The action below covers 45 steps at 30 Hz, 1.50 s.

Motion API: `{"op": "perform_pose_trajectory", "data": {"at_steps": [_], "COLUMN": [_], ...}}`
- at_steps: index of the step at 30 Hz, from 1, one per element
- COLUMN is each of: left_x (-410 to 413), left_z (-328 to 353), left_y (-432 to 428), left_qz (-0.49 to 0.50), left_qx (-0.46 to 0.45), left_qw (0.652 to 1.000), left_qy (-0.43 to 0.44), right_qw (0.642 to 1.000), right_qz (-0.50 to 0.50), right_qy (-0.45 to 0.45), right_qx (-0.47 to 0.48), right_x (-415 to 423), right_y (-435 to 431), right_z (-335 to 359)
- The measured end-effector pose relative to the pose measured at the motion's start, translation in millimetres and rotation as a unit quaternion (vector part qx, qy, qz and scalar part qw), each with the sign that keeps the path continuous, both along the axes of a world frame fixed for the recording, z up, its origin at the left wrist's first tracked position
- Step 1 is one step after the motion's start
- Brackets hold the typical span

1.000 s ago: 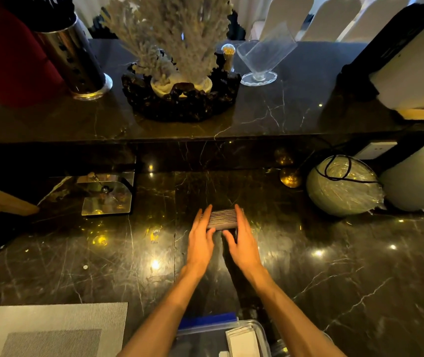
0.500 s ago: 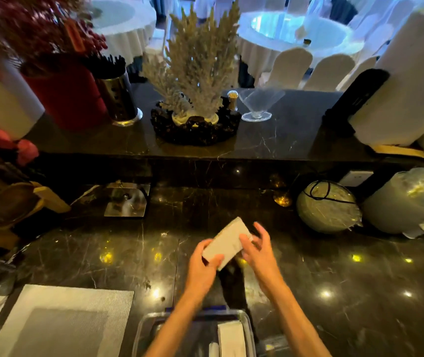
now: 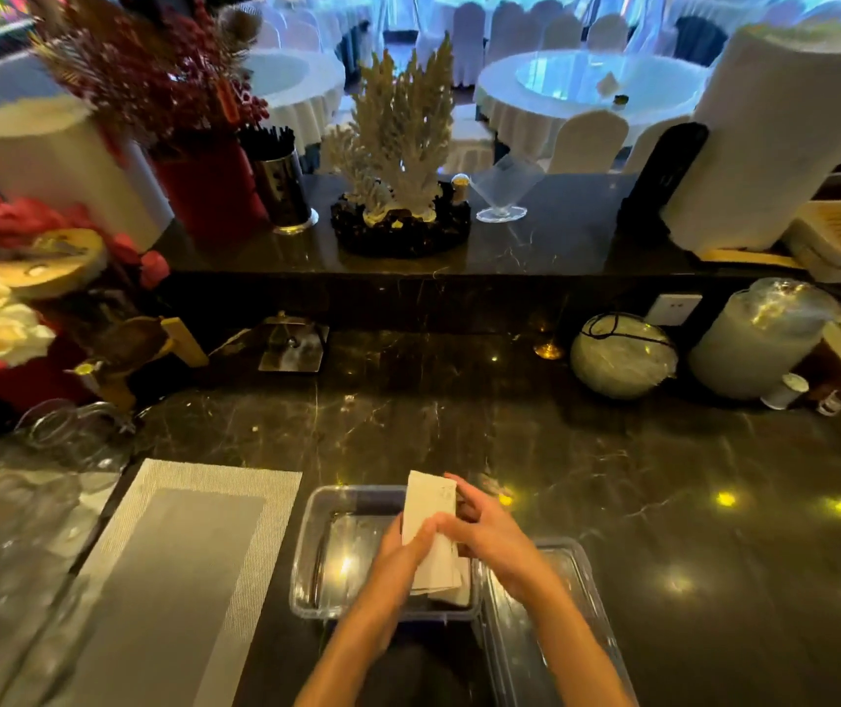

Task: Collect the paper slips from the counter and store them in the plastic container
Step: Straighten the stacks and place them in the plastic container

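A stack of white paper slips (image 3: 428,507) is held between both hands, standing on end over the right side of a clear plastic container (image 3: 324,502) on the dark marble counter. My left hand (image 3: 398,558) grips the stack's lower left edge. My right hand (image 3: 490,533) holds its right side. The stack's lower end reaches down inside the container, where more white paper (image 3: 451,584) lies against the right wall.
The container's clear lid (image 3: 576,568) lies just to its right. A grey woven placemat (image 3: 178,553) sits to the left, with glassware (image 3: 46,441) beyond it. At the back stand a metal napkin holder (image 3: 296,344), a wrapped round object (image 3: 622,357) and a wrapped jar (image 3: 760,339).
Both hands lifted the stack of slips off the counter farther out and brought it back toward me, over and down into the container. The view tilted up.
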<state>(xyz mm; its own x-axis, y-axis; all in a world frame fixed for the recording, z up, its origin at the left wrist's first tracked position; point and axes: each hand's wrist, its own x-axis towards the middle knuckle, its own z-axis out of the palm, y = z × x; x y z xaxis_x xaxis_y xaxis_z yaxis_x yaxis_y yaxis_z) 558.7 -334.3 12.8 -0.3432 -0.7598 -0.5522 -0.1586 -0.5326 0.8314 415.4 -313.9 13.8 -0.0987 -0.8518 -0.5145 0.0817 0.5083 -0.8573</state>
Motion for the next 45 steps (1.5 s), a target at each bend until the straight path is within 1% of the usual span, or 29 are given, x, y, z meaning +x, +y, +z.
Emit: {"op": "perform_pose_trajectory", "data": {"at_steps": [3, 5, 6, 7, 8, 9, 10, 13, 14, 16, 18, 19, 21, 24, 25, 28, 32, 33, 34, 36, 37, 38, 40, 41, 43, 45], "left_x": [9.9, 18.6, 24.6, 27.6, 28.2, 27.3, 24.8, 23.4, 28.9, 44.5, 52.4, 50.1, 43.7, 55.7, 64.7, 79.6, 99.7, 105.5, 111.5, 122.2, 124.9, 126.3, 124.1, 124.2, 126.7, 129.5], "left_z": [0.4, 0.7, 1.8, 1.7, 0.9, 0.1, -0.2, -1.0, -1.0, -3.5, -8.8, -11.7, -16.1, -19.4, -21.2, -27.8, -41.7, -42.3, -46.7, -55.6, -58.7, -62.5, -65.4, -65.9, -68.2, -68.9], "left_y": [9.5, 11.7, 11.8, 11.4, 11.4, 13.1, 14.7, 18.7, 14.3, -0.3, -9.9, -11.8, -12.0, -24.7, -30.9, -41.3, -45.9, -50.0, -56.2, -68.1, -72.6, -75.6, -75.3, -73.4, -71.5, -72.8], "left_qz": [-0.006, 0.024, 0.05, 0.076, 0.1, 0.111, 0.107, 0.078, 0.077, 0.083, 0.098, 0.088, 0.048, 0.023, 0.017, -0.001, -0.054, -0.055, -0.037, -0.005, -0.011, -0.028, -0.074, -0.09, -0.098, -0.094], "left_qx": [-0.01, 0.004, 0.011, 0.014, 0.015, 0.01, -0.001, -0.034, -0.04, -0.052, -0.058, -0.065, -0.087, -0.082, -0.077, -0.086, -0.045, -0.058, -0.078, -0.118, -0.127, -0.119, -0.089, -0.083, -0.101, -0.113], "left_qw": [1.0, 0.999, 0.998, 0.996, 0.994, 0.993, 0.994, 0.996, 0.996, 0.995, 0.994, 0.994, 0.995, 0.996, 0.996, 0.993, 0.995, 0.991, 0.981, 0.946, 0.933, 0.934, 0.956, 0.961, 0.96, 0.959], "left_qy": [0.012, 0.027, 0.035, 0.033, 0.033, 0.033, 0.034, 0.018, 0.016, 0.013, 0.006, -0.008, -0.03, -0.033, -0.036, -0.074, -0.073, -0.11, -0.171, -0.301, -0.336, -0.337, -0.269, -0.246, -0.241, -0.24], "right_qw": [1.0, 0.999, 0.999, 1.0, 0.998, 0.996, 0.995, 0.998, 0.997, 0.993, 0.984, 0.983, 0.989, 0.988, 0.988, 0.99, 0.967, 0.963, 0.964, 0.972, 0.971, 0.969, 0.965, 0.967, 0.971, 0.97], "right_qz": [0.023, 0.046, 0.037, -0.001, -0.054, -0.085, -0.087, -0.043, -0.047, -0.093, -0.168, -0.178, -0.143, -0.096, -0.077, -0.052, -0.076, -0.08, -0.074, -0.046, -0.041, -0.048, -0.072, -0.079, -0.08, -0.087], "right_qy": [0.021, 0.025, 0.03, 0.026, 0.007, -0.02, -0.042, -0.023, -0.036, -0.063, -0.045, -0.034, -0.033, -0.099, -0.108, -0.072, -0.183, -0.192, -0.179, -0.108, -0.078, -0.064, -0.049, -0.02, 0.057, 0.1], "right_qx": [0.0, 0.013, 0.011, 0.011, 0.019, 0.031, 0.038, 0.046, 0.048, 0.044, 0.034, 0.023, 0.026, 0.073, 0.083, 0.112, 0.159, 0.171, 0.181, 0.206, 0.222, 0.235, 0.248, 0.24, 0.22, 0.204], "right_x": [13.8, 13.1, 13.4, 12.8, 16.5, 27.6, 42.1, 76.0, 78.3, 72.0, 77.3, 86.5, 103.4, 101.7, 98.0, 100.0, 95.3, 92.4, 90.6, 94.9, 100.1, 106.6, 120.9, 127.2, 137.7, 145.6], "right_y": [6.0, 7.6, 8.5, 7.7, 6.5, 4.7, 1.9, -7.0, -10.2, -16.4, -19.7, -21.1, -27.3, -32.1, -32.4, -36.7, -36.2, -36.3, -36.7, -40.6, -43.4, -46.9, -55.3, -60.2, -66.9, -67.1], "right_z": [11.7, 17.8, 21.4, 21.1, 21.0, 23.7, 27.1, 29.4, 30.3, 29.6, 25.2, 24.6, 23.9, 18.4, 15.7, 3.7, -16.1, -22.3, -29.7, -47.2, -56.8, -66.2, -80.6, -87.0, -98.0, -103.9]}}
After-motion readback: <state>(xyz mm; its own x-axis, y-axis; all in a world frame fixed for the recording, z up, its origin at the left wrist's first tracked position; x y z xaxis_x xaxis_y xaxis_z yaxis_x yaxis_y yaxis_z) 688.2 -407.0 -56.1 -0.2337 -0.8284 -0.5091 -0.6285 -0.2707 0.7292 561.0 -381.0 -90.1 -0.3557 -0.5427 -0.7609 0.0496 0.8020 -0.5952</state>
